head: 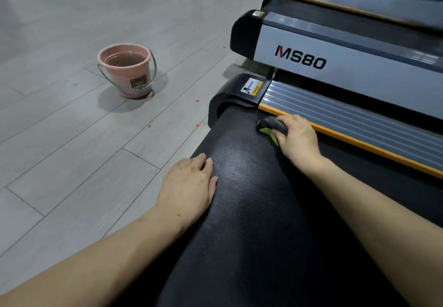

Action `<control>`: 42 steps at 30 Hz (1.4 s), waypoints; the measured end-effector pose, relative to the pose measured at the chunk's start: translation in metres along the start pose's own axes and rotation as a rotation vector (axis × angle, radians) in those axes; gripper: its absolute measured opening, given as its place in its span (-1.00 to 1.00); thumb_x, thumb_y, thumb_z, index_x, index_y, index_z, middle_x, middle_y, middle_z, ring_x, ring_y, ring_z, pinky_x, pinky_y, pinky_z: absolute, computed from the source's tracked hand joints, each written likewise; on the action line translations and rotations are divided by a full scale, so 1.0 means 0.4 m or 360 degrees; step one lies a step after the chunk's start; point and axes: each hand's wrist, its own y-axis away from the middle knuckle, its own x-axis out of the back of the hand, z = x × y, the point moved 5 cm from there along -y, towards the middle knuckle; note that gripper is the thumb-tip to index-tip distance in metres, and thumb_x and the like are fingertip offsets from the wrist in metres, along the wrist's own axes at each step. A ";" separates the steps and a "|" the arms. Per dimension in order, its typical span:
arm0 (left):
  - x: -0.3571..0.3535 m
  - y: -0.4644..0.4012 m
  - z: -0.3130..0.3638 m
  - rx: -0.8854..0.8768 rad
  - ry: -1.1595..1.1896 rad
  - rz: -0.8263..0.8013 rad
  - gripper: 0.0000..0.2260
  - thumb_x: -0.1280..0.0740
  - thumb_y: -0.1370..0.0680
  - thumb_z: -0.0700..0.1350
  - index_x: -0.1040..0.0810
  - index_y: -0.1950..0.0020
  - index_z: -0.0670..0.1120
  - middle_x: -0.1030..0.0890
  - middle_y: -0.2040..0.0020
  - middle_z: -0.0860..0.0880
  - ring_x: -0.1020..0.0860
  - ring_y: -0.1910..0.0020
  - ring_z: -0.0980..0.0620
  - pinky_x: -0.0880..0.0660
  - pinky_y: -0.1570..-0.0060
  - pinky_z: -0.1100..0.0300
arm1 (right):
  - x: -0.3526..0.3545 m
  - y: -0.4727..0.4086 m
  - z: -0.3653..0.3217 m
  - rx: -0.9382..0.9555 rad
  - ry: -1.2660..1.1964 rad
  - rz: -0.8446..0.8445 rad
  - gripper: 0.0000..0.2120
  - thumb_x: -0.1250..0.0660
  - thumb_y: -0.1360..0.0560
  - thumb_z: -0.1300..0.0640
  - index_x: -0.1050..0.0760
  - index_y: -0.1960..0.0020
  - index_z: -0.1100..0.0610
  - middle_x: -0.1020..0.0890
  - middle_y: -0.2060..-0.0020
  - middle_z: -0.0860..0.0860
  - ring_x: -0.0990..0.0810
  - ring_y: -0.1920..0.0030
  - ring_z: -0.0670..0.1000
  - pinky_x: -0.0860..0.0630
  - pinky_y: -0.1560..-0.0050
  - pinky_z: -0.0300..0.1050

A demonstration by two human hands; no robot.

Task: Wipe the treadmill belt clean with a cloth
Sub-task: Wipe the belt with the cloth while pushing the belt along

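The black textured treadmill belt (249,198) runs from the bottom of the view up to the rear roller. My right hand (297,138) grips a bunched dark grey and green cloth (269,125) against the belt's far right corner, beside the orange-edged side rail (359,124). My left hand (189,184) lies flat with straight fingers on the belt's left edge, holding nothing.
A pink bucket (127,69) of murky water stands on the grey plank floor (72,150) to the left. A second treadmill marked MS80 (335,62) sits close on the right, with more behind it. Small red specks dot the floor.
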 end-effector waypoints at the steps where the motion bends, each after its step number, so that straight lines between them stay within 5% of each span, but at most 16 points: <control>1: 0.001 0.001 0.000 0.0000 0.0002 0.0003 -0.45 0.07 -0.60 0.15 -0.55 -0.28 -0.10 -0.59 -0.16 -0.04 -0.60 0.03 -0.10 -0.55 -0.07 0.03 | -0.015 -0.023 -0.019 -0.0015 0.0001 0.0007 -0.79 -0.43 -0.52 0.06 -0.60 -0.13 0.08 -0.58 0.07 0.10 -0.51 -0.03 0.18 -0.33 0.03 -0.06; 6: 0.006 0.003 -0.010 0.0023 0.0065 0.0000 -0.45 0.04 -0.59 0.15 -0.56 -0.32 -0.10 -0.60 -0.23 -0.04 -0.62 0.00 -0.11 -0.56 -0.10 0.01 | -0.032 -0.064 -0.084 -0.0136 -0.0019 -0.0036 -0.81 -0.41 -0.51 0.02 -0.60 -0.09 0.04 -0.59 0.08 0.08 -0.53 -0.03 0.18 -0.41 0.05 -0.02; 12: 0.001 0.009 -0.018 0.0010 0.0069 0.0051 -0.48 0.01 -0.62 0.14 -0.54 -0.37 -0.08 -0.57 -0.31 -0.04 -0.60 -0.05 -0.09 -0.53 -0.17 0.03 | -0.029 0.026 -0.131 0.0373 -0.0114 -0.0125 -0.76 -0.45 -0.50 0.04 -0.58 -0.15 0.03 -0.53 0.08 0.03 -0.49 -0.01 0.10 -0.45 -0.01 -0.01; 17: 0.017 0.009 -0.024 -0.0034 0.0070 0.0064 -0.51 0.00 -0.61 0.13 -0.56 -0.36 -0.01 -0.59 -0.33 0.01 -0.62 -0.04 -0.07 -0.50 -0.19 0.08 | -0.084 -0.099 -0.162 0.0037 -0.0002 -0.0010 -0.81 -0.38 -0.54 0.05 -0.57 -0.11 0.10 -0.57 0.06 0.11 -0.50 -0.04 0.20 -0.38 -0.01 0.02; 20: 0.017 0.006 -0.046 -0.0053 0.0246 -0.0066 -0.56 -0.06 -0.67 0.08 -0.39 -0.53 0.06 -0.39 -0.54 0.08 -0.46 -0.42 0.04 -0.17 -0.52 0.06 | -0.073 -0.042 -0.196 -0.0008 -0.0086 0.0016 -0.80 -0.42 -0.49 0.03 -0.59 -0.09 0.05 -0.56 0.08 0.08 -0.51 -0.02 0.18 -0.40 0.05 -0.01; 23: 0.019 0.012 -0.060 -0.0044 0.0315 -0.0132 -0.53 -0.08 -0.68 0.08 -0.27 -0.60 0.07 -0.22 -0.61 0.12 -0.27 -0.54 0.13 0.07 -0.58 0.09 | -0.057 0.076 -0.271 0.0264 -0.0281 -0.0094 -0.78 -0.44 -0.48 0.02 -0.60 -0.11 -0.01 -0.53 0.10 0.02 -0.49 0.00 0.10 -0.42 0.03 -0.04; 27: 0.019 0.024 -0.060 -0.0023 0.0261 -0.0140 -0.53 -0.08 -0.67 0.11 -0.29 -0.58 0.05 -0.24 -0.61 0.06 -0.31 -0.53 0.08 -0.10 -0.56 0.05 | -0.074 0.072 -0.303 0.0533 -0.0265 -0.0229 -0.73 -0.45 -0.48 0.03 -0.60 -0.17 0.01 -0.53 0.06 0.03 -0.48 -0.01 0.12 -0.46 -0.02 -0.02; 31: 0.013 0.025 -0.063 -0.0052 0.0271 -0.0172 -0.52 -0.07 -0.68 0.11 -0.24 -0.61 0.05 -0.19 -0.63 0.05 -0.37 -0.49 0.04 -0.22 -0.48 0.11 | -0.118 -0.135 -0.259 0.0237 -0.0045 -0.0109 -0.74 -0.39 -0.51 0.03 -0.58 -0.17 0.09 -0.55 0.00 0.14 -0.50 -0.09 0.24 -0.47 -0.02 0.06; 35: -0.003 0.039 -0.067 -0.0058 0.0309 -0.0201 -0.46 0.04 -0.67 0.19 -0.18 -0.63 0.05 -0.13 -0.65 0.06 -0.24 -0.56 0.08 -0.13 -0.55 0.04 | -0.121 -0.111 -0.303 0.0129 0.0017 -0.0091 -0.78 -0.36 -0.54 0.05 -0.58 -0.15 0.10 -0.56 -0.04 0.15 -0.49 -0.09 0.24 -0.45 -0.03 0.10; 38: -0.005 0.044 -0.065 -0.0057 0.0330 -0.0200 -0.29 0.23 -0.54 0.29 -0.20 -0.62 0.06 -0.15 -0.64 0.06 -0.23 -0.57 0.08 -0.14 -0.56 -0.03 | -0.103 0.010 -0.334 0.0427 -0.0186 -0.0158 -0.75 -0.41 -0.52 0.04 -0.60 -0.17 0.07 -0.59 -0.05 0.08 -0.48 -0.07 0.16 -0.43 -0.07 0.03; 42: -0.006 0.049 -0.071 -0.0016 0.0308 -0.0239 -0.37 0.15 -0.60 0.32 -0.12 -0.63 0.13 -0.06 -0.65 0.15 -0.20 -0.58 0.12 -0.13 -0.56 -0.09 | -0.080 -0.022 -0.268 0.0667 -0.0094 -0.0213 -0.72 -0.38 -0.52 -0.07 -0.60 -0.17 0.01 -0.61 -0.02 0.05 -0.51 -0.04 0.13 -0.47 -0.08 -0.01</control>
